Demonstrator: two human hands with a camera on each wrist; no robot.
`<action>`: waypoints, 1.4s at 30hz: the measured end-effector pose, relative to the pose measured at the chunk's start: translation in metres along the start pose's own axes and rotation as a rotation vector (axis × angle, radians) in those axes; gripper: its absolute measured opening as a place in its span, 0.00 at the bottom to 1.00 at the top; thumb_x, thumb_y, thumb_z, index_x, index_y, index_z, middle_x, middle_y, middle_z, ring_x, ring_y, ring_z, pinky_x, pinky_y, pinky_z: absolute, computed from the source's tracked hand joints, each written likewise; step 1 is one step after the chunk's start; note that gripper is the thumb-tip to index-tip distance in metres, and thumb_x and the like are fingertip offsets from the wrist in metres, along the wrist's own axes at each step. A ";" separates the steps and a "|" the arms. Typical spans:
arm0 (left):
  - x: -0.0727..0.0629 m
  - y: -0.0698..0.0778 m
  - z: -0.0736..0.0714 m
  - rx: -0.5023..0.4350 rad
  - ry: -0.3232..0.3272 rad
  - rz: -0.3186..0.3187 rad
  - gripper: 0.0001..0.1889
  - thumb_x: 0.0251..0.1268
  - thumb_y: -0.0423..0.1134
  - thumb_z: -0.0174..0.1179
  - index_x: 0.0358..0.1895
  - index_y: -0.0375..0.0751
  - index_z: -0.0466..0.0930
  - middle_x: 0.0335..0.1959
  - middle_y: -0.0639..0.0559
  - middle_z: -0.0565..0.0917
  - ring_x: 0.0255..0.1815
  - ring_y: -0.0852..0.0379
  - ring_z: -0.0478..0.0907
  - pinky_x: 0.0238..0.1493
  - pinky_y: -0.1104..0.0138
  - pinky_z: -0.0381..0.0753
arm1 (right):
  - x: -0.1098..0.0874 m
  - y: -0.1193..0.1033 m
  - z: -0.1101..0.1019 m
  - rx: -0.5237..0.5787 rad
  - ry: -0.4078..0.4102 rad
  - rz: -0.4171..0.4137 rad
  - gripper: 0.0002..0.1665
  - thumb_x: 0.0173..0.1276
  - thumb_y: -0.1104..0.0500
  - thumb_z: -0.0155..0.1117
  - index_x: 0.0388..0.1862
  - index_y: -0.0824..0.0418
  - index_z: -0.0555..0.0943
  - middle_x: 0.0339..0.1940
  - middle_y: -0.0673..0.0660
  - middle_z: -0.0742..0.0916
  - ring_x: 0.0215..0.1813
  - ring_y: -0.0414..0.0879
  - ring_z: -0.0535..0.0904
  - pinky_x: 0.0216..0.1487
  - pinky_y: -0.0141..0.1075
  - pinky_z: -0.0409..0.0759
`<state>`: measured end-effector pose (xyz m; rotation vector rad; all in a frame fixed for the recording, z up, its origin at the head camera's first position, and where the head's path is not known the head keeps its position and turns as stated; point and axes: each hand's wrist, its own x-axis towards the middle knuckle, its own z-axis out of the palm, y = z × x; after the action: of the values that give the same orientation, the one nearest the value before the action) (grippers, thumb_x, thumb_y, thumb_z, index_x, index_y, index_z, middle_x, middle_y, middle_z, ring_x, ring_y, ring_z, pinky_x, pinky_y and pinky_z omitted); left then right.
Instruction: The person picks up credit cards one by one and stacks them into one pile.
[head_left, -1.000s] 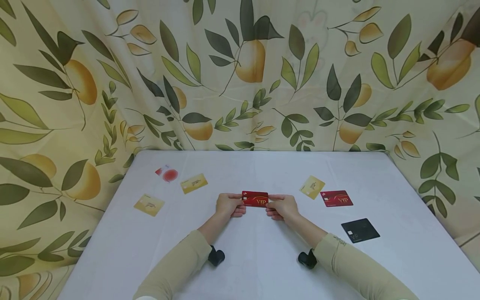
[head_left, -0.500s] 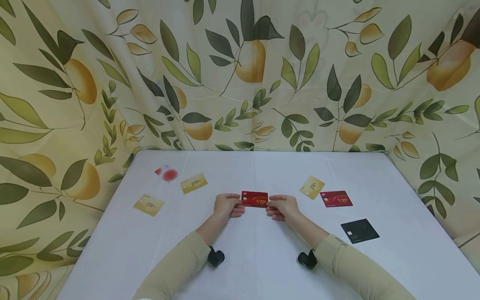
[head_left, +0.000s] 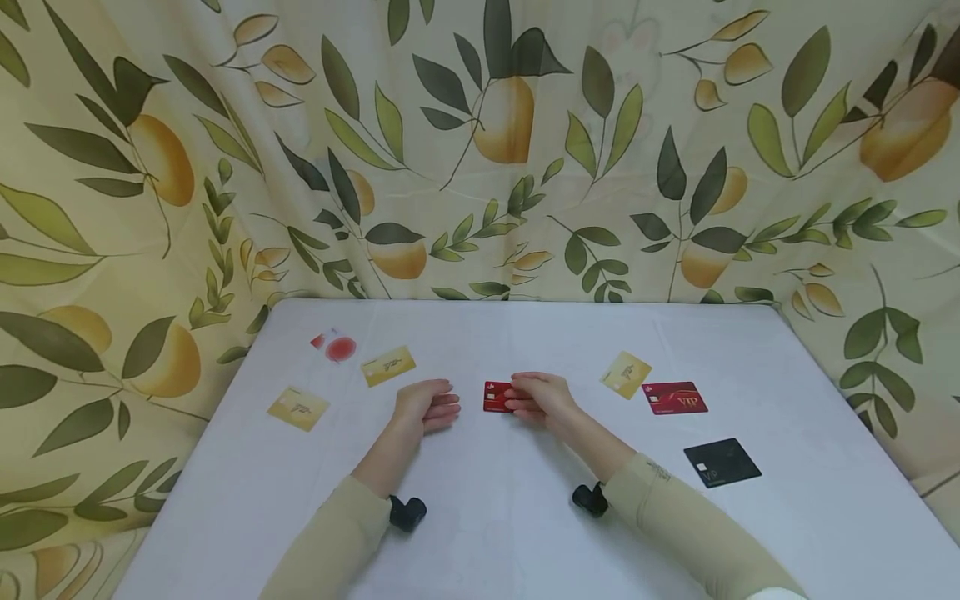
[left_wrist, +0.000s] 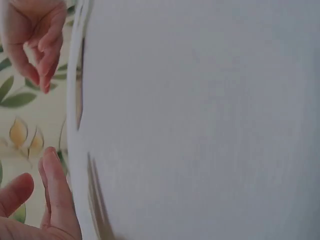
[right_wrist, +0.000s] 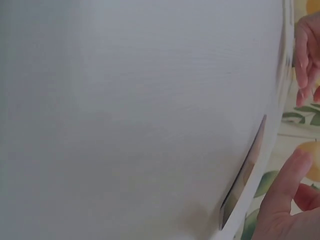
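A red VIP card (head_left: 496,397) lies on the white table at the middle. My right hand (head_left: 546,398) hovers over its right half and hides the lettering in the head view. In the right wrist view a gap shows between my right fingers (right_wrist: 287,187) and the flat card (right_wrist: 243,175). To the left of the card, my left hand (head_left: 426,406) is held in the air with nothing in it. Its thumb and fingers (left_wrist: 60,192) are apart in the left wrist view.
Two gold cards (head_left: 298,408) and a white-and-red card (head_left: 341,348) lie at the left. On the right are another gold card (head_left: 626,375), a second red VIP card (head_left: 675,397) and a black VIP card (head_left: 722,462). A leaf-patterned curtain (head_left: 465,192) hangs behind the table.
Both hands have let go of the red card's ends. My left hand has drawn away to the left; my right hand has shifted left over the card, which stays in place.
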<state>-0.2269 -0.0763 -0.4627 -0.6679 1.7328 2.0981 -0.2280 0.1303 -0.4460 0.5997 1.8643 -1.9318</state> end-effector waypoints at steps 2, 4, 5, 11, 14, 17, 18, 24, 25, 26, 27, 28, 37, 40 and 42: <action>0.000 0.005 -0.010 -0.043 0.035 0.000 0.18 0.57 0.34 0.59 0.51 0.33 0.74 0.28 0.44 0.84 0.28 0.52 0.84 0.37 0.60 0.83 | 0.003 -0.003 0.007 -0.006 -0.026 -0.006 0.21 0.66 0.58 0.57 0.57 0.63 0.73 0.35 0.57 0.86 0.28 0.44 0.84 0.28 0.30 0.82; 0.000 0.010 -0.021 -0.085 0.060 0.013 0.18 0.57 0.34 0.58 0.51 0.32 0.74 0.27 0.44 0.84 0.28 0.52 0.84 0.39 0.59 0.82 | 0.007 -0.006 0.015 -0.019 -0.054 -0.013 0.22 0.66 0.58 0.57 0.58 0.63 0.72 0.39 0.59 0.85 0.31 0.45 0.84 0.30 0.31 0.82; 0.000 0.013 -0.026 -0.105 0.070 0.020 0.18 0.57 0.34 0.58 0.51 0.32 0.73 0.27 0.44 0.84 0.28 0.52 0.84 0.40 0.59 0.82 | 0.009 -0.007 0.018 -0.026 -0.068 -0.018 0.22 0.66 0.58 0.56 0.58 0.63 0.72 0.41 0.60 0.85 0.33 0.46 0.85 0.31 0.32 0.83; 0.000 0.025 -0.060 -0.168 0.093 0.052 0.21 0.59 0.35 0.57 0.55 0.32 0.68 0.29 0.45 0.84 0.31 0.52 0.84 0.45 0.58 0.79 | 0.021 -0.011 0.041 -0.041 -0.143 -0.039 0.23 0.67 0.56 0.56 0.58 0.64 0.72 0.47 0.62 0.83 0.43 0.50 0.83 0.44 0.38 0.81; -0.001 0.029 -0.075 -0.190 0.120 0.046 0.23 0.61 0.37 0.56 0.59 0.34 0.66 0.33 0.44 0.84 0.34 0.51 0.84 0.48 0.58 0.78 | 0.027 -0.013 0.052 -0.032 -0.174 -0.064 0.23 0.68 0.57 0.55 0.59 0.66 0.71 0.50 0.64 0.81 0.47 0.52 0.81 0.50 0.39 0.79; 0.005 0.030 -0.091 -0.215 0.144 0.026 0.22 0.61 0.38 0.57 0.58 0.37 0.67 0.34 0.45 0.84 0.34 0.52 0.84 0.47 0.59 0.78 | 0.035 -0.014 0.062 -0.015 -0.192 -0.079 0.23 0.67 0.58 0.55 0.59 0.66 0.70 0.52 0.66 0.80 0.49 0.52 0.80 0.52 0.40 0.77; 0.006 0.031 -0.095 -0.225 0.157 0.019 0.22 0.61 0.38 0.57 0.58 0.38 0.67 0.34 0.45 0.85 0.35 0.52 0.84 0.48 0.59 0.78 | 0.037 -0.015 0.065 -0.011 -0.195 -0.080 0.23 0.67 0.58 0.56 0.59 0.66 0.70 0.53 0.66 0.80 0.50 0.52 0.79 0.53 0.40 0.77; 0.010 0.034 -0.114 -0.221 0.202 0.005 0.23 0.61 0.39 0.57 0.58 0.38 0.67 0.27 0.50 0.85 0.34 0.56 0.84 0.45 0.63 0.80 | 0.048 -0.020 0.085 0.022 -0.171 -0.080 0.22 0.66 0.60 0.56 0.58 0.65 0.71 0.52 0.65 0.80 0.52 0.53 0.78 0.56 0.41 0.75; 0.010 0.034 -0.116 -0.215 0.197 0.009 0.23 0.61 0.40 0.57 0.59 0.38 0.66 0.26 0.51 0.85 0.34 0.56 0.84 0.45 0.64 0.80 | 0.050 -0.021 0.087 0.020 -0.167 -0.081 0.22 0.66 0.59 0.56 0.58 0.65 0.71 0.52 0.65 0.80 0.52 0.52 0.78 0.56 0.41 0.75; 0.011 0.033 -0.118 -0.211 0.204 0.009 0.23 0.60 0.40 0.57 0.58 0.38 0.67 0.25 0.52 0.85 0.33 0.57 0.84 0.44 0.65 0.81 | 0.051 -0.021 0.090 0.021 -0.169 -0.087 0.22 0.67 0.59 0.55 0.58 0.66 0.71 0.53 0.65 0.79 0.52 0.52 0.77 0.56 0.41 0.75; 0.010 0.033 -0.119 -0.205 0.205 0.012 0.24 0.61 0.40 0.57 0.59 0.37 0.66 0.25 0.52 0.84 0.34 0.57 0.84 0.44 0.65 0.80 | 0.052 -0.022 0.092 0.022 -0.171 -0.092 0.23 0.67 0.59 0.55 0.59 0.66 0.71 0.53 0.65 0.79 0.53 0.53 0.77 0.56 0.41 0.74; 0.009 0.034 -0.120 -0.199 0.207 0.012 0.25 0.61 0.41 0.57 0.60 0.37 0.65 0.25 0.52 0.84 0.34 0.57 0.84 0.44 0.65 0.80 | 0.053 -0.023 0.094 0.022 -0.172 -0.097 0.23 0.67 0.59 0.55 0.59 0.66 0.70 0.53 0.65 0.79 0.54 0.53 0.76 0.56 0.41 0.74; 0.003 0.036 -0.126 -0.195 0.184 -0.003 0.29 0.64 0.42 0.54 0.66 0.37 0.60 0.32 0.49 0.84 0.44 0.54 0.81 0.51 0.63 0.77 | 0.067 -0.025 0.108 0.047 -0.218 -0.069 0.28 0.70 0.54 0.50 0.65 0.65 0.63 0.55 0.65 0.78 0.55 0.53 0.76 0.55 0.39 0.75; 0.000 0.038 -0.127 -0.202 0.176 -0.006 0.28 0.64 0.42 0.54 0.66 0.37 0.60 0.37 0.47 0.84 0.47 0.53 0.80 0.53 0.63 0.75 | 0.071 -0.027 0.114 0.081 -0.265 -0.030 0.28 0.73 0.52 0.44 0.67 0.64 0.61 0.58 0.66 0.75 0.59 0.54 0.73 0.59 0.41 0.72; 0.000 0.038 -0.127 -0.202 0.167 -0.005 0.28 0.65 0.42 0.53 0.66 0.37 0.59 0.39 0.47 0.84 0.49 0.53 0.79 0.54 0.63 0.74 | 0.073 -0.026 0.119 0.119 -0.290 -0.011 0.28 0.74 0.51 0.41 0.67 0.63 0.61 0.60 0.66 0.74 0.61 0.55 0.71 0.61 0.42 0.69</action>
<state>-0.2289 -0.2086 -0.4504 -0.9278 1.6117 2.2924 -0.3079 0.0137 -0.4618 0.3224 1.5867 -2.0246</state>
